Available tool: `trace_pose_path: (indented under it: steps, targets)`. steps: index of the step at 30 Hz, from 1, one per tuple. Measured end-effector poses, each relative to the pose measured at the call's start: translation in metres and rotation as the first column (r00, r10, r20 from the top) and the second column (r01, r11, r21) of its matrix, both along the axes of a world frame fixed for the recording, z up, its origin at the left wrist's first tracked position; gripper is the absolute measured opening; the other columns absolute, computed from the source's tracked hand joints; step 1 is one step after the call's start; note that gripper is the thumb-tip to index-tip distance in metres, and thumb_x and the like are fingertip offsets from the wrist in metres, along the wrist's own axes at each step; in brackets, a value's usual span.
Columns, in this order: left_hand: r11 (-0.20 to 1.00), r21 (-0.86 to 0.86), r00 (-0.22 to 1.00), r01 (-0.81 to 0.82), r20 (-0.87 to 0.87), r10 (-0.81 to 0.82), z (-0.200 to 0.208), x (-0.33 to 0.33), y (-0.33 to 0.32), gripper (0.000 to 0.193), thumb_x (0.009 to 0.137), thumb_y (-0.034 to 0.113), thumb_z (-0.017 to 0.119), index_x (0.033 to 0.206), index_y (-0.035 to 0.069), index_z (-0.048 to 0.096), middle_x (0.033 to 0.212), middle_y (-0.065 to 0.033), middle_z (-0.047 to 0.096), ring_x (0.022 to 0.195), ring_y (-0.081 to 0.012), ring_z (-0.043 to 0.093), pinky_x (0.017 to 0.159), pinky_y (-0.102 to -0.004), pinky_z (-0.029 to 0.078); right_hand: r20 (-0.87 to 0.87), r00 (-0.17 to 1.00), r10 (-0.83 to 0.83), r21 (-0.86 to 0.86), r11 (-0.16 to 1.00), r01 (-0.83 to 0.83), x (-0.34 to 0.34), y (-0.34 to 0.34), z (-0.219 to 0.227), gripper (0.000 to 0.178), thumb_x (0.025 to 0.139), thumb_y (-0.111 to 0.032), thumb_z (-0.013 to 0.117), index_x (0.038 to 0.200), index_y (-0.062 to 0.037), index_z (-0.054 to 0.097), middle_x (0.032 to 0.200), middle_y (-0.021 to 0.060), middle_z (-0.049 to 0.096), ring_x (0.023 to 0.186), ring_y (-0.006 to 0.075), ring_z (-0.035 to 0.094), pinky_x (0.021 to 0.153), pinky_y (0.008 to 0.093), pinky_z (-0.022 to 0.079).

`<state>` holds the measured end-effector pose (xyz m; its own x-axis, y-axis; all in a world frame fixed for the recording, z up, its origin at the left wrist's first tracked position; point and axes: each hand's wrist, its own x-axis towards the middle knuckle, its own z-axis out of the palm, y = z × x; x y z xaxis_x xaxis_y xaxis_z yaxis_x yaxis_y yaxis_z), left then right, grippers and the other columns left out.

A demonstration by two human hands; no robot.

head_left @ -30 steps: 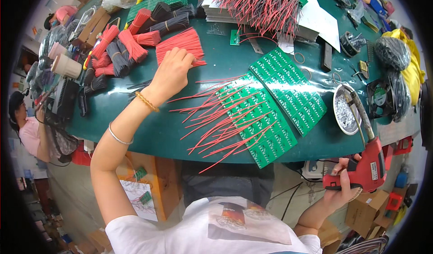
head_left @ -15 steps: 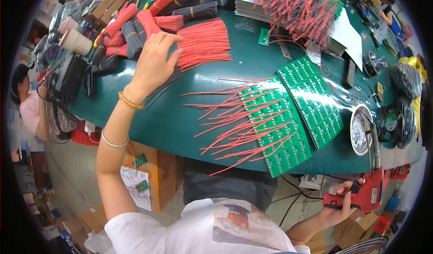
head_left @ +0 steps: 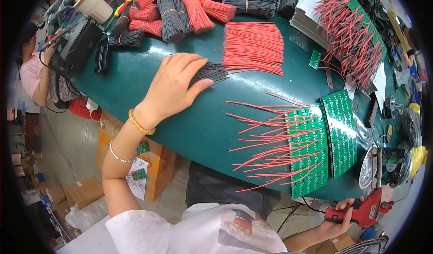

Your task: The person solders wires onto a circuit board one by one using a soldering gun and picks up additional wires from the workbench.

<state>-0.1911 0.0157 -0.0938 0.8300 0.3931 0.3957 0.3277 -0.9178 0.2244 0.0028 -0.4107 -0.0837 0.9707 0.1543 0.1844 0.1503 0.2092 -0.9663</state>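
Observation:
My left hand (head_left: pixel 176 88) reaches over loose black wires (head_left: pixel 214 72), thumb apart from the fingers; the fingertips touch or hover over them. Beside it lies a flat pile of loose red wires (head_left: pixel 253 46). My right hand (head_left: pixel 339 218) grips a red soldering gun (head_left: pixel 362 211) by its handle, off the table's right front edge. Its metal tip points away from me, close to a round metal dish (head_left: pixel 366 170). Between my hands lies a green circuit board panel (head_left: pixel 308 175) with red wires sticking out to the left. A second green panel (head_left: pixel 341 134) lies against its right side.
Tied bundles of red wire (head_left: pixel 195 10) and black wire (head_left: pixel 170 19) lie along the back. At the far right, wired boards (head_left: pixel 349 37) rest near stacked white sheets (head_left: pixel 309 21). A black fan (head_left: pixel 394 163) stands right of the dish. Another person (head_left: pixel 36 69) sits at far left.
My left hand has come down from beside the red wire pile to the loose black wires. The view has turned, shifting the table's contents rightward. My right hand still holds the soldering gun.

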Motion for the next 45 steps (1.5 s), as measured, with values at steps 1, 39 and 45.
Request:
trace_pose_path:
  steps: [1, 39, 45]
  targets:
    - [1.0, -0.01, 1.0, 0.011, -0.016, -0.011, 0.001, -0.001, -0.003, 0.033, 0.078, 0.016, 0.066, 0.106, 0.001, 0.058, 0.105, -0.0111, 0.058, 0.096, -0.0297, 0.053, 0.088, -0.0371, 0.04, -0.002, 1.0, -0.015, -0.001, 1.0, 0.015, 0.0, 0.002, 0.001, 0.044, 0.087, -0.004, 0.049, 0.128, 0.0012, 0.035, 0.093, 0.0099, 0.053, 0.072, 0.0117, 0.044, 0.065, 0.0251, 0.037]
    - [0.982, -0.029, 0.968, 0.184, 0.176, -0.177, 0.017, 0.128, -0.033, 0.004, 0.084, 0.002, 0.053, 0.087, 0.0, 0.053, 0.078, -0.0131, 0.056, 0.071, -0.0273, 0.057, 0.065, -0.0327, 0.045, -0.017, 0.99, 0.139, 0.091, 0.986, -0.137, -0.034, -0.029, -0.022, 0.048, 0.09, -0.021, 0.05, 0.129, -0.0001, 0.031, 0.097, 0.0192, 0.058, 0.067, 0.0176, 0.051, 0.061, 0.0282, 0.041]
    - [0.976, -0.21, 0.99, 0.056, 0.138, -0.027, 0.017, 0.114, -0.043, 0.004, 0.086, 0.004, 0.054, 0.087, 0.0, 0.054, 0.076, -0.0108, 0.059, 0.065, -0.0211, 0.057, 0.061, -0.0275, 0.045, -0.058, 0.983, 0.175, 0.085, 0.982, -0.17, -0.037, -0.031, -0.024, 0.05, 0.091, -0.026, 0.051, 0.129, -0.0001, 0.031, 0.095, 0.0195, 0.058, 0.066, 0.0174, 0.051, 0.06, 0.0281, 0.041]
